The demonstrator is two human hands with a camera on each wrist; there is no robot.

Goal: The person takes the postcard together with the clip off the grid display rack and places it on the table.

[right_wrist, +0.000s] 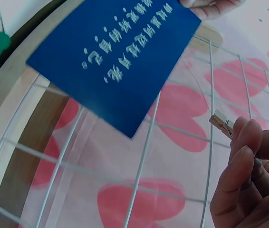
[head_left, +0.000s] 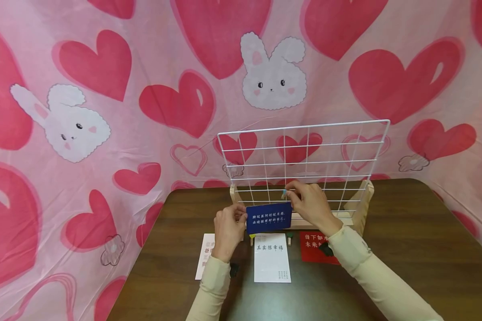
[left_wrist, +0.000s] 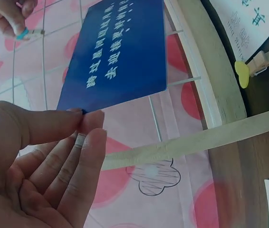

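Note:
Between thumb and fingertips, my left hand (head_left: 228,227) pinches the left end of a dark blue card (head_left: 268,218) printed with two lines of white characters. The card is held in front of the lower part of a white wire grid rack on wooden feet (head_left: 363,207). My right hand (head_left: 313,205) pinches a small wooden clothespin (right_wrist: 221,122) with a blue decoration, its wooden tip pointing out past the fingertips. The clothespin is up beside the grid wires, above the card's right end and apart from it.
Below the rack lie a white card (head_left: 272,263), a red card (head_left: 311,254) partly behind the right sleeve, and another white card (head_left: 205,249) by the left wrist. Clothespins with a yellow heart (left_wrist: 242,74) and a green heart (right_wrist: 1,44) lie near the middle card. A heart-patterned cloth hangs behind.

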